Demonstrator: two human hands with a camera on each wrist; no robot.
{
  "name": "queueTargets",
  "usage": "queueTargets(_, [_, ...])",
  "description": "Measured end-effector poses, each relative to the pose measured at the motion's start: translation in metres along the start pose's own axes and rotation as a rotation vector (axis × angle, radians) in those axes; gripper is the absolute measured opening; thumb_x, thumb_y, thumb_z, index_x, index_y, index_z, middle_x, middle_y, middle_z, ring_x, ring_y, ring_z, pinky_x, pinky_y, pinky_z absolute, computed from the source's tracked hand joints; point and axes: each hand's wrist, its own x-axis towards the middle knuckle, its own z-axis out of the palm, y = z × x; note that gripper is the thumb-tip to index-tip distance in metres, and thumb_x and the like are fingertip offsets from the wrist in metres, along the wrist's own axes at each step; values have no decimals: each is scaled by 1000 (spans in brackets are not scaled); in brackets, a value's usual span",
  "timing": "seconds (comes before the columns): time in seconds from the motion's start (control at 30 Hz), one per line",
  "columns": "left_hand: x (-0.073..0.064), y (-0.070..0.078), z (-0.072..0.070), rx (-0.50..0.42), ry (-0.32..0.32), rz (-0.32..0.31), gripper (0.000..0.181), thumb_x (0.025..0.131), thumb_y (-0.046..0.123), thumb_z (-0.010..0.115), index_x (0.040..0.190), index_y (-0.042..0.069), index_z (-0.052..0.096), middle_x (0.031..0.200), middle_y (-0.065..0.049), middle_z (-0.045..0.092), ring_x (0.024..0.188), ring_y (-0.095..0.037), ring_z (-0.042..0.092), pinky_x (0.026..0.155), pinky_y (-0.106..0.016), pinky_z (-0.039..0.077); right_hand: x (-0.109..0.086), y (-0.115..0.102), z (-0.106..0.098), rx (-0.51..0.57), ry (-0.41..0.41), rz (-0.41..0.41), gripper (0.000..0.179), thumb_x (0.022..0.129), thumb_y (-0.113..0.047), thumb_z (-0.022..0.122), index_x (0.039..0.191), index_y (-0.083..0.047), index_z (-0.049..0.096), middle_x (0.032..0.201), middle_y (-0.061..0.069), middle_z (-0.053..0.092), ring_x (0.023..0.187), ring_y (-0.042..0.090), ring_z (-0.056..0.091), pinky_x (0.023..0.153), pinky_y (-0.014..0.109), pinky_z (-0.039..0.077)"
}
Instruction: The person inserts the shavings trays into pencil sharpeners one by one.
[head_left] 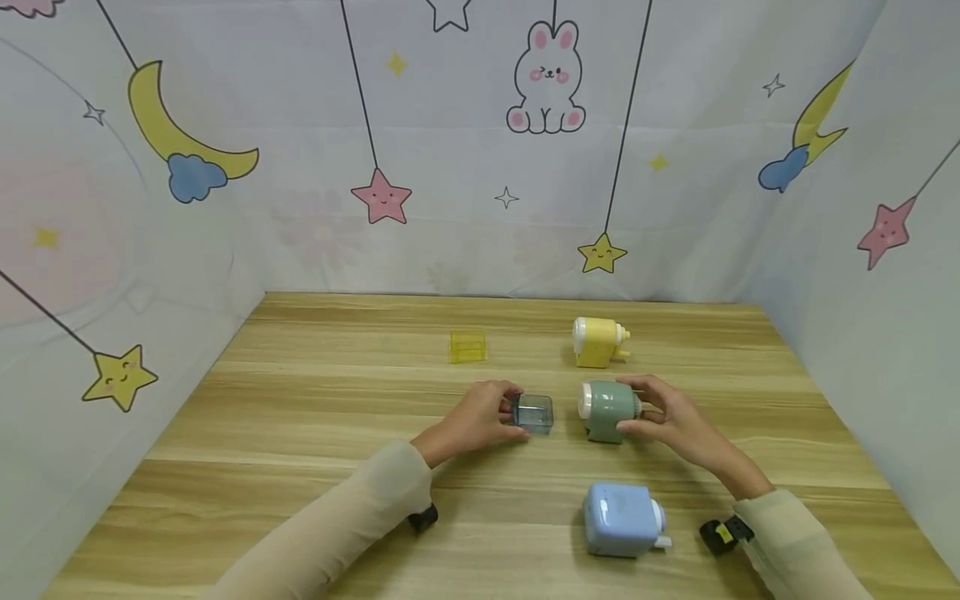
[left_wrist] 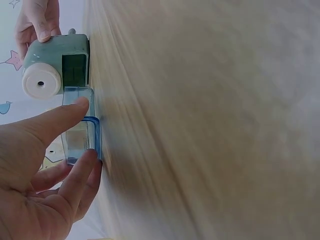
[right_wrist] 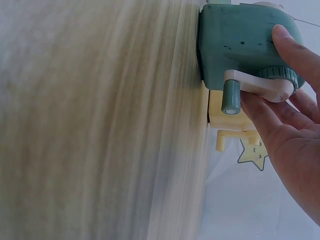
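My left hand (head_left: 477,417) holds a small clear blue shavings drawer (head_left: 535,413), thumb on one side and fingers on the other. To its right, a green crank pencil sharpener (head_left: 611,410) stands on the table. My right hand (head_left: 675,422) grips that sharpener from its crank side, thumb on the near side. In the left wrist view the sharpener's dark drawer slot (left_wrist: 74,70) faces the clear drawer, which overlaps the slot's edge there. The white crank arm (right_wrist: 257,86) with its green knob shows below the body in the right wrist view.
A blue pencil sharpener (head_left: 621,520) stands nearer on the wooden table (head_left: 300,392), between my forearms. Farther back are a yellow pencil sharpener (head_left: 596,342) and a clear yellow drawer (head_left: 468,347). Printed cloth walls (head_left: 465,150) enclose the back and sides.
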Motion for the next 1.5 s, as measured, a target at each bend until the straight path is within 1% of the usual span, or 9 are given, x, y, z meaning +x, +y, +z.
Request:
queueTargets(0.3, [3,3,5,11,-5,13,64,75,10,89,127,-10,59,116,-19,65,99,-25,66,79,-19,56,0,0,1,-1,7,-8,64,86,-4,77,140,8,45,133,24,54,115,2,56,94,27,53])
queueTargets(0.37, [4,4,5,12,-7,11,64,75,10,89,128,-10,58,117,-18,65,100,-25,66,79,-18,56,0,0,1,-5,9,-5,64,86,-4,77,140,8,45,133,24,54,117,9,57,94,27,52])
queueTargets(0.53, [6,5,9,15,-7,13,65,75,11,89,128,-10,58,117,-19,64,100,-24,66,79,-16,55,1,-2,1,-12,9,4,65,86,-5,77,140,9,45,134,25,53,121,39,54,95,28,52])
queueTargets(0.63, [6,7,11,-3,-9,13,65,76,11,89,128,-11,57,118,-20,64,101,-25,66,79,-17,55,1,-2,1,-10,7,8,65,86,-5,78,140,10,44,134,25,53,122,44,53,95,28,52])
queueTargets(0.73, [7,9,13,-12,-13,15,65,76,11,88,129,-10,57,119,-20,63,102,-26,66,80,-17,55,1,-2,1,-10,9,6,65,86,-5,78,140,9,45,133,24,54,120,38,55,94,29,53])
queueTargets(0.9, [8,9,17,10,-17,17,66,77,14,88,130,-9,57,122,-19,62,104,-26,66,80,-16,55,0,-1,1,-19,9,1,64,86,-5,78,140,9,45,132,24,55,116,9,58,93,29,53])
queueTargets(0.97, [9,10,18,18,-14,18,66,77,15,88,130,-8,57,123,-19,62,104,-26,66,79,-16,55,0,-1,1,-16,9,0,64,86,-5,77,140,8,45,132,24,54,114,2,56,93,29,53])
queueTargets(1.23, [11,16,20,18,-16,10,66,78,14,87,132,-8,56,125,-20,62,105,-27,66,80,-15,54,0,-1,0,-5,7,-4,65,86,-3,77,141,9,45,132,24,54,112,3,58,92,28,54])
queueTargets(1.5, [13,16,24,2,-12,21,66,78,13,88,131,-9,56,126,-20,62,106,-27,66,81,-16,54,1,0,0,2,5,-4,65,86,-3,77,140,10,44,131,25,54,110,5,59,92,28,54])
